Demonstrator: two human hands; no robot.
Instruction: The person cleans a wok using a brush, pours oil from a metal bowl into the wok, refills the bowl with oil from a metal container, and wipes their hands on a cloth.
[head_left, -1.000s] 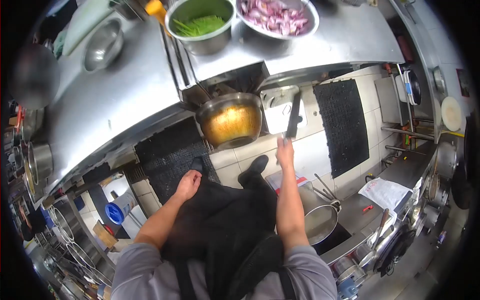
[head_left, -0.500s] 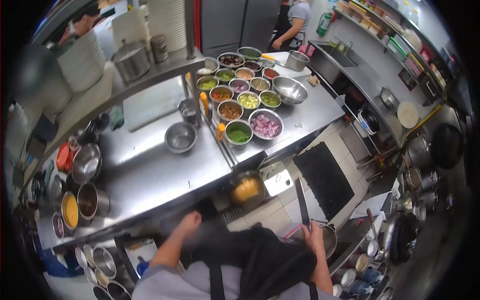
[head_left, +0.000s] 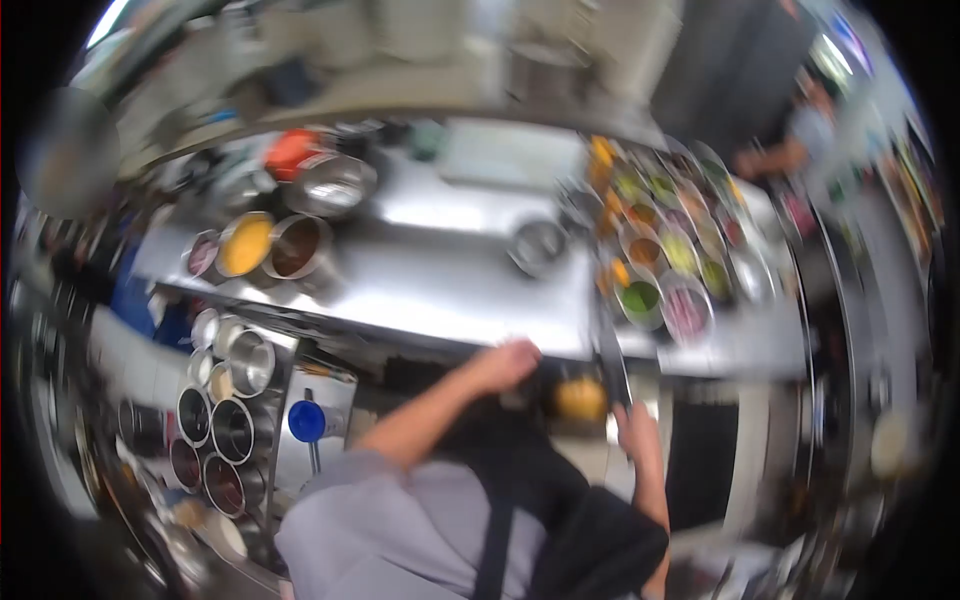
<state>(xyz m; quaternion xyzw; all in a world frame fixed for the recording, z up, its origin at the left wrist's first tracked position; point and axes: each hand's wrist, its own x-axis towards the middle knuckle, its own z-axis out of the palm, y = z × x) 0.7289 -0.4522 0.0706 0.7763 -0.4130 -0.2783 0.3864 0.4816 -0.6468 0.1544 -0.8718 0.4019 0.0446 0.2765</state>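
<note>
Steel counter is stretching across the view from nine to three o'clock, and smears are running over everything, so I'm judging that my head is turning; fine detail is getting lost. A co-worker is standing at two o'clock, beyond the counter. Toward four o'clock, a black mat is lying on the floor. A pale board is resting at twelve.

Tubs of cut food are crowding the counter's end from one to three o'clock, the purple one and the green one sitting nearest me. A yellow-filled pot is standing toward nine. A steel bowl is sitting at one. Beyond the counter's near edge, a golden pot is showing between my hands.

My right hand is closing around the knife at its lower end, toward four, the dark blade pointing between eleven and twelve. My left hand is hovering near the counter's edge at five, fingers loosely curling; I can't tell whether it's holding anything.
</note>
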